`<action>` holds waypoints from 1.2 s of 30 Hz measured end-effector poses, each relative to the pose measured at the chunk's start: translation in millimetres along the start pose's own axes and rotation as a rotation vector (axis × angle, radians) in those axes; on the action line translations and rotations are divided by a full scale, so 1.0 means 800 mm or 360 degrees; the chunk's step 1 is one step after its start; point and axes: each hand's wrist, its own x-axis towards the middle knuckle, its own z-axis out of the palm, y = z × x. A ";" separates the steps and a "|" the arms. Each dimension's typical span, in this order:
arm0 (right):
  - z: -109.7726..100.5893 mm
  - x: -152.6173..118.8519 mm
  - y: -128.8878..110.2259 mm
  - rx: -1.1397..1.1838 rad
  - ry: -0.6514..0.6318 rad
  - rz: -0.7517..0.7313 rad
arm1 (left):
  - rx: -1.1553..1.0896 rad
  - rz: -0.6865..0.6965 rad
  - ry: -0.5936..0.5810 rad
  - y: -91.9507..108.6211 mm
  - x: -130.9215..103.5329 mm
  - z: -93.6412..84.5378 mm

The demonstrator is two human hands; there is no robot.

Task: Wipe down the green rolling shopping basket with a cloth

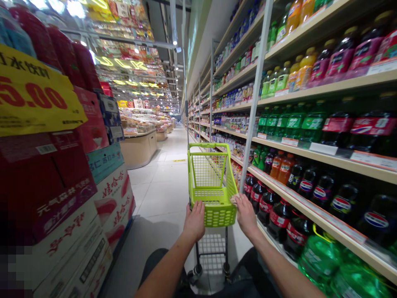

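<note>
A lime-green shopping cart (211,217) with a dark wheeled frame stands right in front of me. My left hand (195,220) rests against the left of the basket's near wall, its fingers stretched out and close together. At the near right corner, my right hand (246,215) has its fingers closed on a crumpled beige cloth (234,199), pressed to the basket rim. My right fingertips are partly hidden. No goods show inside the basket.
On the right, long shelves (285,145) hold soda bottles, with large green bottles (321,258) low down. Stacked drink cartons (113,192) under a yellow price sign (34,93) crowd the left. A pale tiled aisle (167,178) runs ahead past a wooden display counter (139,149).
</note>
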 end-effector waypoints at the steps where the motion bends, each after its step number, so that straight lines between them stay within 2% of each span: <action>1: -0.002 0.000 0.005 -0.0030 0.0021 0.0054 | 0.0001 -0.0017 0.0001 -0.002 0.001 0.000; 3: -0.001 -0.002 -0.002 -0.0007 -0.0008 0.0014 | 0.0001 -0.0051 -0.0009 -0.002 0.002 -0.002; 8: 0.010 -0.011 -0.058 0.0234 -0.0200 -0.0376 | 0.0016 -0.0097 -0.0056 -0.002 -0.001 -0.008; 10: 0.008 -0.009 -0.053 0.0215 -0.0194 -0.0386 | 0.0019 -0.0095 -0.0062 -0.005 -0.004 -0.009; 13: 0.001 -0.002 -0.024 0.0076 -0.0061 -0.0165 | 0.0032 -0.0112 -0.0071 -0.006 -0.007 -0.006; 15: 0.000 0.000 -0.016 0.0020 0.0002 -0.0052 | 0.0034 -0.0088 -0.0058 0.001 -0.007 -0.003; 17: 0.004 -0.003 -0.030 0.0049 -0.0021 -0.0107 | 0.0009 -0.0016 -0.0028 0.010 -0.007 -0.001; 19: 0.010 -0.008 -0.054 0.0134 -0.0106 -0.0267 | -0.0022 0.0062 -0.0010 0.017 -0.007 0.000; 22: 0.013 -0.011 -0.067 0.0226 -0.0179 -0.0388 | -0.0023 0.0099 -0.0024 0.012 -0.006 -0.001; 28: 0.001 0.000 -0.012 0.0059 0.0029 0.0033 | 0.0049 -0.0097 -0.0040 -0.020 -0.002 -0.002; 30: 0.003 -0.001 -0.022 0.0078 -0.0015 -0.0007 | 0.0043 -0.0126 -0.0037 -0.020 -0.001 -0.001; 34: 0.010 -0.007 -0.067 0.0216 -0.0193 -0.0311 | 0.0051 -0.0117 -0.0032 -0.017 -0.004 -0.003; 36: 0.010 -0.008 -0.071 0.0217 -0.0210 -0.0334 | 0.0051 -0.0078 -0.0044 -0.018 -0.006 -0.006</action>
